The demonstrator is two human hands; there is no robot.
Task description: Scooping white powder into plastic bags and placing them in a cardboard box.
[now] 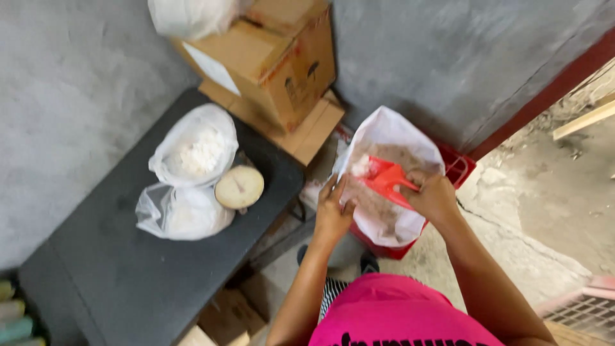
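A white plastic bag (384, 128) stands open inside a red crate (460, 168); it holds a brownish grainy material. My right hand (432, 195) grips the handle of a red scoop (383, 178) whose blade lies inside the bag's mouth. My left hand (332, 211) pinches the near left rim of the bag and holds it open.
A dark bench (115, 275) on the left carries two clear bags, one with white lumps (195, 150), and a round pale lid (239, 187). Cardboard boxes (275, 64) stack against the grey wall. A metal grate (580, 311) lies at lower right.
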